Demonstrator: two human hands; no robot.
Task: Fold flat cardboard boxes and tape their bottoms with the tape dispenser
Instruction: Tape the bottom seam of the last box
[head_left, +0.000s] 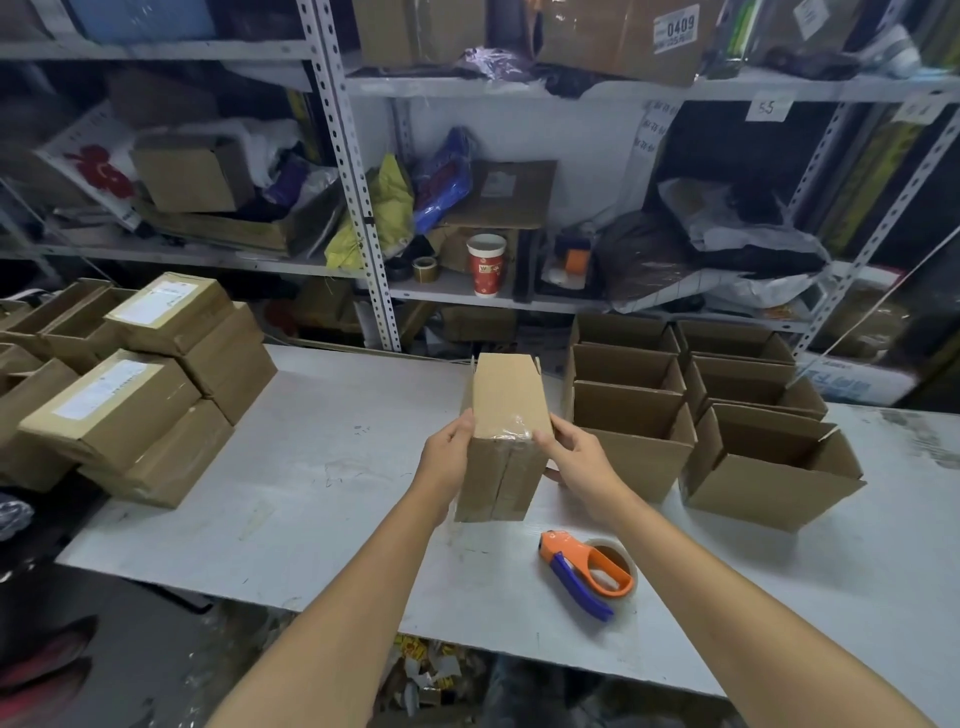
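Small brown cardboard box: left hand and right hand are clasping its sides, fingers wrapping it, probably checking the taped bottom, orange-and-blue tape dispenser lying set aside.

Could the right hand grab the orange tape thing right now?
Probably yes, once it lets go. The right hand and left hand both hold the taped box. The tape dispenser lies bare on the table close beside the right forearm, with nothing on it or in between.
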